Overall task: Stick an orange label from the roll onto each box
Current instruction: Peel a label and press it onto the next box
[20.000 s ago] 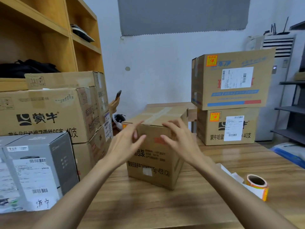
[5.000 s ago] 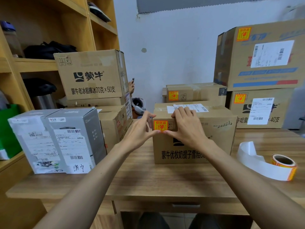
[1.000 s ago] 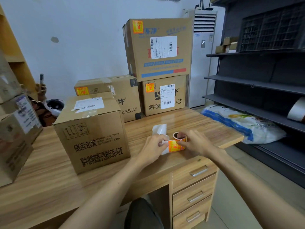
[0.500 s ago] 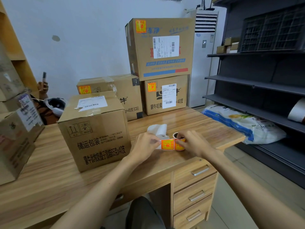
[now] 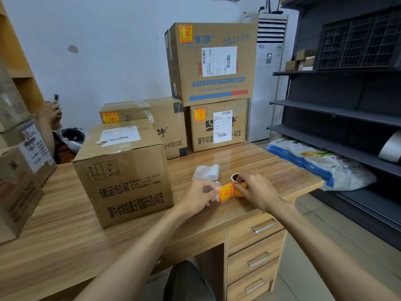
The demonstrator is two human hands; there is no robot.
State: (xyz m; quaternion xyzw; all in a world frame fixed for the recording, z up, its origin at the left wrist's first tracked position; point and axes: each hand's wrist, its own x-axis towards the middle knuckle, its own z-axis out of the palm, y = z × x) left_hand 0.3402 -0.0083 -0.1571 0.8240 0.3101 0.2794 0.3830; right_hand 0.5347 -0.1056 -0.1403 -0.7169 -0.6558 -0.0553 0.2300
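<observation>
Both hands moved from the box (image 5: 123,177) to the roll (image 5: 239,192). Left hand (image 5: 198,197) pinches its orange label strip (image 5: 225,192); right hand's (image 5: 258,192) fingers grip the round roll.

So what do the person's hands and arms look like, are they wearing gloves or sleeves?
No gloves: the left hand and right hand are bare, with no ring, watch or bracelet visible. The left forearm and right forearm are bare too, with no sleeve in view.
</observation>
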